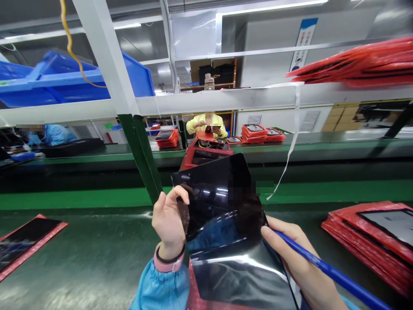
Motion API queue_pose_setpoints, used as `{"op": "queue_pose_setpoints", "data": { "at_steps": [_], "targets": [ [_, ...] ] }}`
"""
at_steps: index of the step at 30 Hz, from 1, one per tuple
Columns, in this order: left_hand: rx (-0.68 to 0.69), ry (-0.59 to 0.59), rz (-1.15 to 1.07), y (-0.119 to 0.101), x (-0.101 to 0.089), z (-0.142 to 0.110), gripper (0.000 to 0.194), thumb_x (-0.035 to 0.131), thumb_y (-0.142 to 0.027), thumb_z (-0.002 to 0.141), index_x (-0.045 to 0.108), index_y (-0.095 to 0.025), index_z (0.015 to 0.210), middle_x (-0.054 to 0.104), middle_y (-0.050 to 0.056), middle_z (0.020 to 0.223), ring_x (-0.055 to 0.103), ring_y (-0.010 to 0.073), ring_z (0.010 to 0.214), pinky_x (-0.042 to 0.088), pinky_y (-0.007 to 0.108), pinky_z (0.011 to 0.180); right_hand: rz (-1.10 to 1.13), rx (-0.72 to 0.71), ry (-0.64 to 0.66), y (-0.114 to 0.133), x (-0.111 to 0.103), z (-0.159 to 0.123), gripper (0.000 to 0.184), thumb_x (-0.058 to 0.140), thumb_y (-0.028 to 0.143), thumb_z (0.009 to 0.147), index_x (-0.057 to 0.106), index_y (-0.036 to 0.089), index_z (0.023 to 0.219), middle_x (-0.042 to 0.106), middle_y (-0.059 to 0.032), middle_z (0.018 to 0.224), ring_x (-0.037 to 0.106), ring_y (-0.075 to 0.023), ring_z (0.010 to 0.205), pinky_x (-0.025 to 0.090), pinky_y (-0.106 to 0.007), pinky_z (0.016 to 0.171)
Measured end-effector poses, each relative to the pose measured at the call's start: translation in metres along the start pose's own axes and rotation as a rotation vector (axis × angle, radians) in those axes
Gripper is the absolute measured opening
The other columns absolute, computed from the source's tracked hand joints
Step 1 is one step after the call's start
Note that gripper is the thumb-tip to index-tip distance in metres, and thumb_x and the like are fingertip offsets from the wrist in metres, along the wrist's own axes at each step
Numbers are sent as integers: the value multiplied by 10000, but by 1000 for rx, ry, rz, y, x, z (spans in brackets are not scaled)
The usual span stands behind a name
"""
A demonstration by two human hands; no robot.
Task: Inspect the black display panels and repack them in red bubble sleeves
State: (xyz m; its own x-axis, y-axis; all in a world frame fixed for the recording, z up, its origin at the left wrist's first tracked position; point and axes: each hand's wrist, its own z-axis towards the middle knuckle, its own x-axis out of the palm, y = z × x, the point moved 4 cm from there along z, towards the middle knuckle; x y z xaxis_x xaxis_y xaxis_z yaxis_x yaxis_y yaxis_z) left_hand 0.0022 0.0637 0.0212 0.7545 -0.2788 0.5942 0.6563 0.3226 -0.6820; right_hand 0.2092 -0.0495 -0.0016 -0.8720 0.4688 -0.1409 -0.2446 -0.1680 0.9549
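Observation:
A glossy black screen panel (222,185) is held up tilted in front of me, reflecting the ceiling lights. Over its lower part lies a shiny, dark see-through film (238,280); where the film's edges end is hard to tell. My left hand (169,217) is at the panel's upper left edge with its fingers curled, a fingertip on the panel's face; its other fingers are partly hidden. My right hand (297,249) grips the right edge, thumb on the front. A long blue pen-like stick (325,267) is held in the same hand, pointing towards the panel.
Red bubble-wrap pouches with panels (371,241) are stacked at the right. Another panel on red wrap (29,241) lies left. A green post (138,155) and a shelf beam (206,103) stand ahead. Across the bench a person in yellow (206,122) works.

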Motion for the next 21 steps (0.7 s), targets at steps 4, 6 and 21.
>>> {"op": "queue_pose_setpoints", "data": {
  "at_steps": [4, 6, 21],
  "targets": [
    [19, 20, 59, -1, 1, -1, 508, 398, -534, 823, 581, -167, 522, 602, 64, 696, 491, 160, 614, 393, 259, 612, -144, -116, 295, 20, 12, 5, 265, 588, 454, 835, 680, 206, 818, 690, -8, 731, 672, -262, 848, 537, -303, 721],
    [29, 15, 69, -2, 1, -2, 499, 413, -538, 810, 589, -169, 524, 614, 52, 696, 432, 131, 522, 376, 262, 574, -185, -177, 364, 23, 14, 8, 229, 598, 427, 839, 659, 206, 846, 692, 4, 745, 680, -243, 844, 543, -283, 740],
    [258, 43, 291, -8, 2, -5, 420, 440, -427, 779, 635, -171, 508, 667, 81, 648, 565, 200, 658, 394, 292, 621, -515, -1159, 38, 26, 24, -11, 875, 678, 72, 787, 181, 145, 1503, 300, -131, 1535, 236, -338, 1420, 251, -604, 1122]
  ]
}}
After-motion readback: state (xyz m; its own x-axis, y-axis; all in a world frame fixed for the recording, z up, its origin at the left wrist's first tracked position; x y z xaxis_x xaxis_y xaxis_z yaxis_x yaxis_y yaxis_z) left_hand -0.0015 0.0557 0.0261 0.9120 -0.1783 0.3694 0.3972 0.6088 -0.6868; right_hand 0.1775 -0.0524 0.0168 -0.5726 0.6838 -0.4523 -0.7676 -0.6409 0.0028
